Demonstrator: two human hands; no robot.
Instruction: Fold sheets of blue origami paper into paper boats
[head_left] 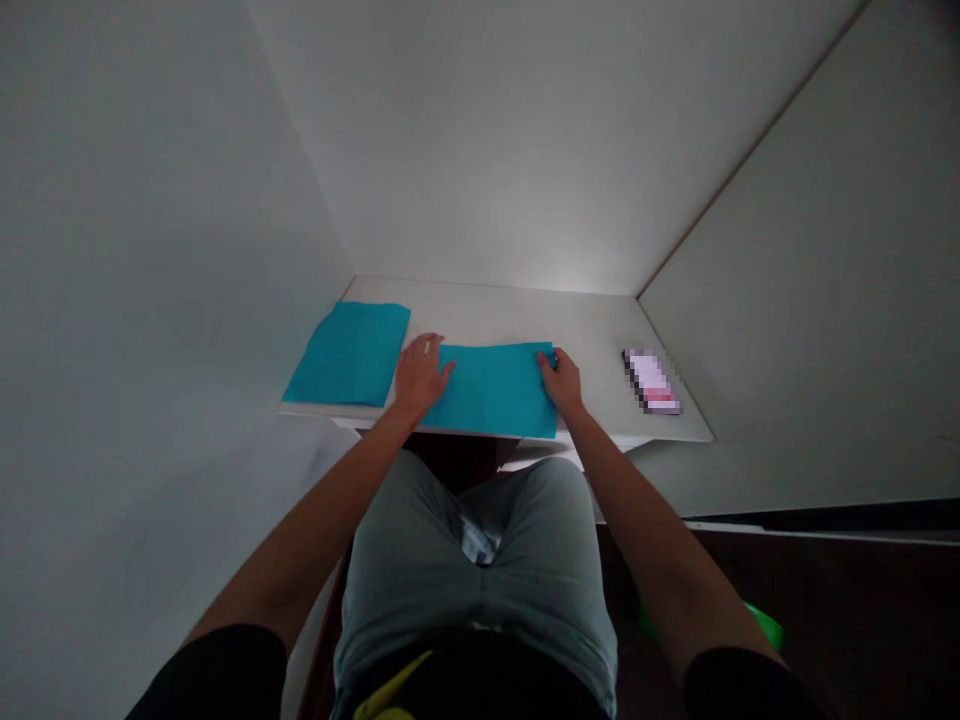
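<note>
A turquoise sheet (491,390), perhaps paper or cloth, lies in front of me and reaches slightly over the table's near edge. My left hand (421,372) rests at its left side, fingers stretched out flat and the thumb on the sheet. At the upper right corner my right hand (562,380) grips the sheet, its thumb on top and its fingers curled at the edge. Further left is a second turquoise piece (349,355), lying flat with slightly uneven edges, just beside my left hand.
The narrow white table (592,325) sits against the back wall, with walls or panels on both sides. A phone (651,382) with a blurred-out screen lies at its right end. My legs are under the front edge. Something green (765,625) is on the dark floor at right.
</note>
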